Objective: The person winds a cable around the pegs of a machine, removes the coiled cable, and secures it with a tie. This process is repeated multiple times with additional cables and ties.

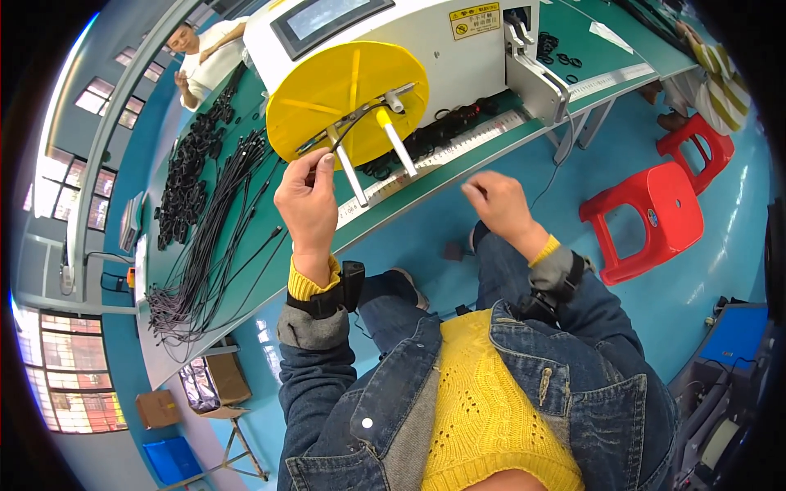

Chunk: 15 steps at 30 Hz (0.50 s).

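A white winding machine (pixel 458 61) carries a round yellow disc (pixel 307 110) on its front, with two metal pegs (pixel 399 147) sticking out toward me. A thin black cable (pixel 350 127) runs across the disc between the pegs. My left hand (pixel 307 200) pinches the cable's lower-left end between thumb and fingertips, close to the disc's lower rim. Off to the right, my right hand (pixel 499 204) hovers in front of the table edge, fingers curled closed, and I see nothing in it.
On the green table (pixel 262 278), loose straight cables (pixel 217 213) lie left of the machine beside a pile of coiled cables (pixel 187 184). A ruler strip (pixel 483 135) follows the front edge. Red stools (pixel 655 217) stand right. A person (pixel 209 61) sits across the table.
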{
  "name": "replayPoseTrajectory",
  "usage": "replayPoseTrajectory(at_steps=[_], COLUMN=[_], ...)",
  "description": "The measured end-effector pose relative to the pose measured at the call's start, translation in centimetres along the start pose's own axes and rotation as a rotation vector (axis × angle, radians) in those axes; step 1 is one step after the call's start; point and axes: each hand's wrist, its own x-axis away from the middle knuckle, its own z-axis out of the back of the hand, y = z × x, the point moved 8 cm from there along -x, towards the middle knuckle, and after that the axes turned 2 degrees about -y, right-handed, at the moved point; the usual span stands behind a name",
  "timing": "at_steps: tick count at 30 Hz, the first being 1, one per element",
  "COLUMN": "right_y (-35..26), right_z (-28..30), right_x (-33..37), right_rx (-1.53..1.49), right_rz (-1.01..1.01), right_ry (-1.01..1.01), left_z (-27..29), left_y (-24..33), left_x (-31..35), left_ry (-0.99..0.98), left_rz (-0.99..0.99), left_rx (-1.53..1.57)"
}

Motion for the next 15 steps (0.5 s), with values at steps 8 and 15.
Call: replayPoseTrajectory(at_steps=[8,15], right_y=[1.2,0.9], right_z=[-0.9,-2.1], right_x=[3.7,4.9], right_rx=[-0.07,-0.086], right_rz=[-0.193,-0.18], right_ry=[-0.263,-0.347], left_z=[1.0,1.2], left_y=[1.6,5.4], left_x=[0.7,2.7], left_ry=[0.024,-0.003], left_rz=[-0.133,-0.3], left_rx=[-0.148,-0.298])
